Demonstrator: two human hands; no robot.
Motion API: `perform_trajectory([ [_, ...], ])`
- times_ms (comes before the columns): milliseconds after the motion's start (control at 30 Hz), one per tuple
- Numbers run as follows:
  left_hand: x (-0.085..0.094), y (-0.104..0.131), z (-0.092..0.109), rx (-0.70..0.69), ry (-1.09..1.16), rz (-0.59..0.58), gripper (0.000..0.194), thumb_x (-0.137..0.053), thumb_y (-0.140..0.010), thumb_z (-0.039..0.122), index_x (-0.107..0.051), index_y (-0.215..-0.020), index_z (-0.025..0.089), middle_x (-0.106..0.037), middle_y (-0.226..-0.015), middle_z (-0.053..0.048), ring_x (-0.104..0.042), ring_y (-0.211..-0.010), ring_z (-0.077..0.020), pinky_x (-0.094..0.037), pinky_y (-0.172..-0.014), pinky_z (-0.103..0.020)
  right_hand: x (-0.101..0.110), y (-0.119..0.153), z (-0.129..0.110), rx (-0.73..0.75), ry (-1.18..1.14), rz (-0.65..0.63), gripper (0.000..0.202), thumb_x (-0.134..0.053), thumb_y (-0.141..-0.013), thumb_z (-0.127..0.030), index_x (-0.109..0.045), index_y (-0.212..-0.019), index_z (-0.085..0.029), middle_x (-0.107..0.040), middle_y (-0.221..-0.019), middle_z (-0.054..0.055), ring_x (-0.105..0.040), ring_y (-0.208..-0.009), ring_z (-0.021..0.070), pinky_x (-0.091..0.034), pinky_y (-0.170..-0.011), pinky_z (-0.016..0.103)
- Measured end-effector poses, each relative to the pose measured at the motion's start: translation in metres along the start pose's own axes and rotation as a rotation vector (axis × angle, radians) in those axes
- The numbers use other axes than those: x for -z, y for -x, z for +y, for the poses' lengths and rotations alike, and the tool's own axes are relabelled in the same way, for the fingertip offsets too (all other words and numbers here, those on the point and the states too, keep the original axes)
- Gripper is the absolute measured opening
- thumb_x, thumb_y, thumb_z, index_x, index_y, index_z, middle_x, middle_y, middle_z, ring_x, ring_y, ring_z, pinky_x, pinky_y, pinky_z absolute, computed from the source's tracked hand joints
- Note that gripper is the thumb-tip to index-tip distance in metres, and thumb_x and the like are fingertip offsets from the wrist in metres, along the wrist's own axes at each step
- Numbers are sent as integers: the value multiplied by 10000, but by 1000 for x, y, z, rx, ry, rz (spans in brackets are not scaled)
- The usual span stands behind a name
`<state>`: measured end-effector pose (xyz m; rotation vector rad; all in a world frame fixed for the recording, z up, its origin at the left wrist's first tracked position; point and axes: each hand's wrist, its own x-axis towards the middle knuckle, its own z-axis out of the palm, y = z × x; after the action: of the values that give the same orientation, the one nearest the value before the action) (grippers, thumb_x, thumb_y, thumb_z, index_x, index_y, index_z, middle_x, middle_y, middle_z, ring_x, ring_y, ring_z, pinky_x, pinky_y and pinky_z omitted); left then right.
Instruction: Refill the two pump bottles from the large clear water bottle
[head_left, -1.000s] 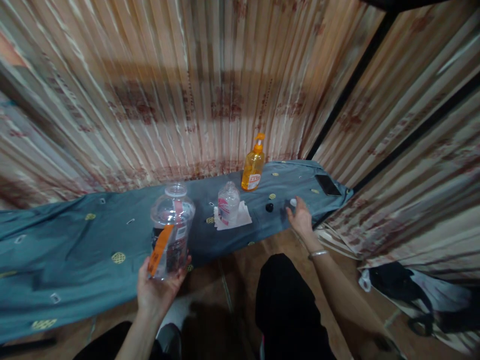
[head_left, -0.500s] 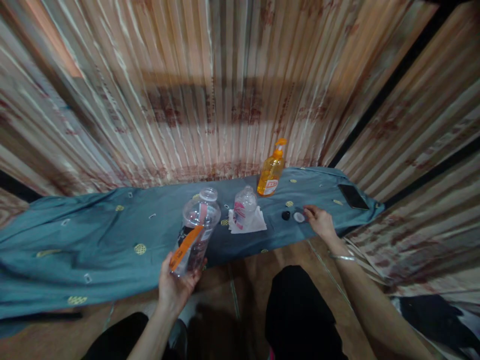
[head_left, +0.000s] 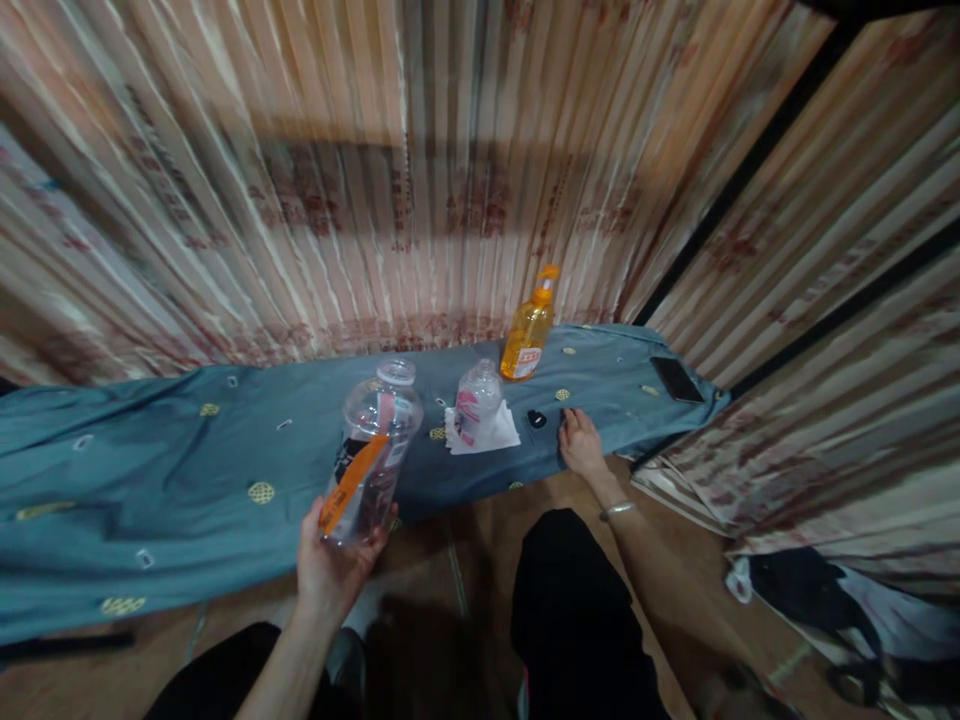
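Note:
My left hand (head_left: 337, 560) is wrapped round the lower part of a large clear plastic bottle (head_left: 379, 440). This bottle has an orange and black label, a bare neck without a cap, and a slight tilt. On the cloth to the right, my right hand (head_left: 583, 445) rests with its fingers curled together. It covers the spot of a small white round cap; whether the fingers grip the cap is hidden. A small black round object (head_left: 536, 419) lies just left of these fingers. Between the hands, a smaller clear bottle (head_left: 478, 400) with a pink label stands on a white tissue (head_left: 504, 432).
An orange pump bottle (head_left: 526, 340) stands behind the tissue. Toward the right end of the blue cloth-covered bench (head_left: 225, 470) lies a dark phone (head_left: 676, 380). A striped curtain (head_left: 337, 200) hangs behind, and dark metal poles (head_left: 720, 215) run at the right.
My right hand has moved left and its fingers now cover the white cap, which was visible beside them. My left hand still holds the large bottle. The whole view has shifted slightly.

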<state>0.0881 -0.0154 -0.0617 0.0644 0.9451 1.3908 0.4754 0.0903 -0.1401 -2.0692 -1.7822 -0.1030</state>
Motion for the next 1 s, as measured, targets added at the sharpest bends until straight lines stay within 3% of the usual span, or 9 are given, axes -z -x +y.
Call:
perform_trajectory([
  [133,-2,1,-1,7,-13,19,421,-599,-763,386,-600,-1146,210,-689,-957,-112,-676,-795,-265,-483,-501,-270,22,3,-3,-22,-1,-34,389,-383,-885,-138,-620,-1176,-37,-650,-1162,256,-625,-1095,310,-474,-964,438],
  [233,-2,2,-4,41,-48,7,411,-594,-769,392,-597,-1133,200,-692,-945,-116,-679,-784,-264,-474,-498,-269,50,8,-23,-16,-31,-19,381,-464,-890,-226,-601,-1200,-52,-661,-1166,239,-636,-1096,309,-488,-958,419],
  [300,-2,3,-6,53,-76,-16,393,-589,-775,397,-601,-1109,191,-695,-932,-119,-681,-768,-264,-468,-494,-270,75,13,-52,49,-152,30,437,-494,-905,-330,-544,-1280,-111,-662,-1202,184,-649,-1085,282,-508,-939,405],
  [367,-1,2,-8,49,-101,-38,367,-585,-777,396,-609,-1072,179,-698,-921,-123,-682,-747,-265,-458,-486,-271,103,18,-88,226,-328,12,475,-548,-884,-366,-508,-1312,-167,-674,-1193,130,-670,-1041,254,-527,-913,393],
  [467,1,1,-9,27,-134,-33,332,-595,-764,390,-615,-1002,160,-700,-892,-122,-676,-702,-260,-448,-469,-274,139,17,-141,459,-460,-73,467,-605,-851,-312,-502,-1295,-211,-680,-1178,84,-673,-1038,221,-533,-905,366],
  [533,3,1,-10,-5,-150,-8,307,-616,-744,387,-614,-946,156,-697,-849,-106,-665,-660,-249,-442,-454,-275,156,12,-163,567,-466,-117,515,-636,-822,-248,-474,-1311,-217,-666,-1200,79,-656,-1082,218,-517,-939,373],
  [700,10,1,-5,-67,-121,-24,346,-704,-669,400,-621,-907,163,-680,-772,-75,-622,-593,-216,-430,-443,-272,179,-1,-179,800,-387,-147,572,-677,-796,-167,-441,-1317,-181,-640,-1224,106,-630,-1121,225,-506,-964,381],
  [867,14,3,4,-102,-79,-26,372,-740,-622,371,-618,-901,156,-674,-771,-79,-616,-593,-225,-431,-423,-276,202,0,-190,1018,-312,-208,377,-616,-890,-253,-507,-1243,-178,-661,-1162,123,-623,-1115,242,-507,-955,409],
  [1000,14,6,14,-134,-87,-9,333,-716,-637,354,-609,-883,155,-662,-739,-69,-600,-564,-210,-416,-399,-259,214,0,-200,1119,-299,-292,314,-557,-935,-274,-533,-1221,-147,-654,-1177,143,-642,-1078,223,-513,-928,366],
])
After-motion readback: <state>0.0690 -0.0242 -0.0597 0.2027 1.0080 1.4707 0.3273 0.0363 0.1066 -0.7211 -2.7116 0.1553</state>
